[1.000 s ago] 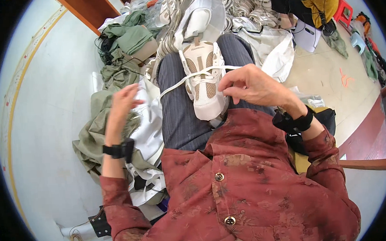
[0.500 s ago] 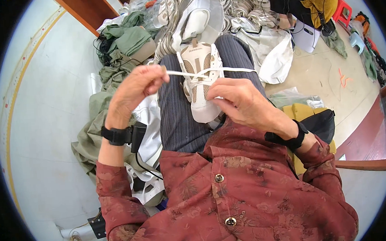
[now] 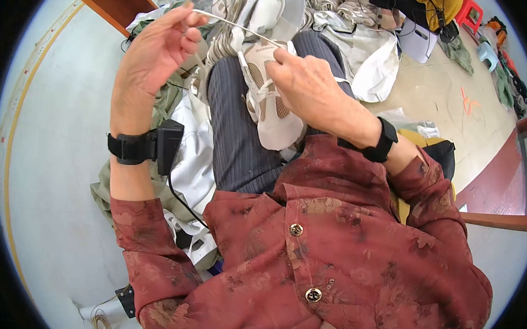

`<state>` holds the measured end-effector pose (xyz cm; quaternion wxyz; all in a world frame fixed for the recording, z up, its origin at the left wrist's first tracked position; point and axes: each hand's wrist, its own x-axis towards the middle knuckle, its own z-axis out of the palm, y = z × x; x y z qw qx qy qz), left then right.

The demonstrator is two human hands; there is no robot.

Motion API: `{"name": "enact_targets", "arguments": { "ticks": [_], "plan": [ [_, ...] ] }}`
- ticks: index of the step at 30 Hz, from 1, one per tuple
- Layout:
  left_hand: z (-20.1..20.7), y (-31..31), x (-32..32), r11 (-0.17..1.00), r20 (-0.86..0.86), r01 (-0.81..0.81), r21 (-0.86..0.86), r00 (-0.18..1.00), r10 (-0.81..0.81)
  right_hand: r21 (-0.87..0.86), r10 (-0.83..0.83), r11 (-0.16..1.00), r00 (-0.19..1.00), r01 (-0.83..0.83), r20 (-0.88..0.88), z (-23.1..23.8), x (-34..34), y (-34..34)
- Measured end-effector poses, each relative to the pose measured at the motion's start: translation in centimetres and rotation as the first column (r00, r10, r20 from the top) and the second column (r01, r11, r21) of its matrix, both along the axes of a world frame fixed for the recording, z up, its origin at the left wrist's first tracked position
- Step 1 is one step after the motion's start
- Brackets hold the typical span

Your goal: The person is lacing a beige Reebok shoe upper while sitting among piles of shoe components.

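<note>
A white and beige sneaker point(image 3: 281, 131) rests between my thighs, its toe pointing toward me. My left hand point(image 3: 163, 54), raised to the upper left, pinches one end of a white shoelace point(image 3: 234, 24). The lace runs taut from there down to the shoe. Over the shoe's right side lies my right hand point(image 3: 313, 89), its fingers closed at the lacing where the taut lace ends. My right fingers cover part of the eyelets, and exactly what they pinch is partly hidden. Another stretch of white lace shows beside that hand on my right thigh.
Many similar sneakers point(image 3: 231, 33) are piled beyond my knees. White cloth point(image 3: 374, 71) lies to the right of them, with a red stool point(image 3: 470, 13) farther off. Green and white fabric lies by my left leg. A cable point(image 3: 186, 206) hangs from my left wrist device.
My left hand has moved up and away to the left, drawing the lace out longer. My right hand has shifted up from the toe area to the lacing.
</note>
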<state>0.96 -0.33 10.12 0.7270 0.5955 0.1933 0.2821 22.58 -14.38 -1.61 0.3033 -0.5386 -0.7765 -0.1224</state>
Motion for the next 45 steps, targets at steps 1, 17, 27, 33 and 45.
{"name": "enact_targets", "arguments": {
  "ticks": [1,17,27,33,45],
  "plan": [
    [-0.2,0.2,-0.6,0.999,-0.006,-0.047,0.005,0.999,0.047,0.019,0.021,1.0,0.999,-0.021,-0.025,0.0,0.1,0.2],
    [-5.9,-0.6,-6.4,0.913,0.137,-0.22,-0.343,0.95,0.281,-0.137,0.202,0.933,0.801,-0.332,-0.564,0.1,-0.3,-0.2],
    [-9.5,-0.6,-16.8,0.789,0.348,-0.339,-0.513,0.758,0.552,-0.383,0.126,0.875,0.904,-0.295,-0.408,4.9,7.5,-3.5],
    [-10.7,-0.9,-27.3,0.657,0.433,-0.541,-0.525,0.495,0.754,-0.393,-0.103,0.92,0.968,0.005,-0.23,9.4,14.4,-6.1],
    [-9.4,-3.7,-39.9,0.383,0.424,-0.706,-0.596,0.128,0.897,-0.4,-0.374,0.915,0.277,-0.043,-0.885,3.9,34.9,-7.5]
  ]
}}
